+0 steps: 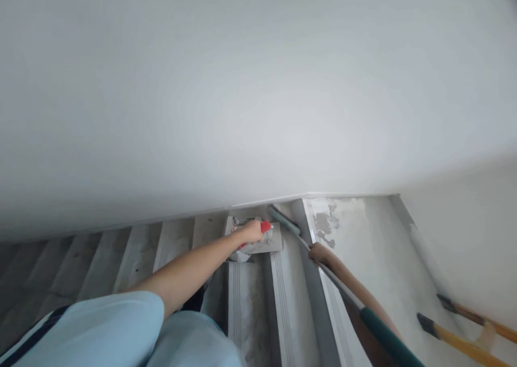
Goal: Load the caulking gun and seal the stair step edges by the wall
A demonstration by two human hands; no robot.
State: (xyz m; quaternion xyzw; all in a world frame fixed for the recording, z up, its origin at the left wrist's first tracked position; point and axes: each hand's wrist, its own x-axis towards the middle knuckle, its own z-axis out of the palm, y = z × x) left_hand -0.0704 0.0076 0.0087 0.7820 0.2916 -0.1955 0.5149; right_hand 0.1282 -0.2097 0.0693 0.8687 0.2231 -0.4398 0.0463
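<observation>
**Dustpan and Broom: Positions and Grip on the Stair**

The dustpan (276, 239) is directly at and beneath the left hand (252, 230), over the steps. Its red handle (265, 226) shows on both sides of the fist. This grip presumably keeps the pan steady against the broom. Grey and pale patches show on the pan; whether they are debris or worn surface cannot be told.

The broom (345, 289) runs diagonally past the right hand (319, 252). This hand is closed around the lower shaft, probably for close control of the head. The broom head (285, 220) lies between the two hands, slightly beyond them, near the foot of the wall (258, 97). It is angled just beside the pan; contact between them cannot be confirmed. The green grip (388, 337) extends back on the near side of the right hand.

The steps (291, 307) descend to the left of the left hand. Grooved strips mark their edges, likely for foothold. The landing (375, 248) lies right of the right hand. Farther right, two yellow-brown bars (456, 341) end in dark caps, possibly to protect their ends.

No brand, label or writing is legible.
</observation>
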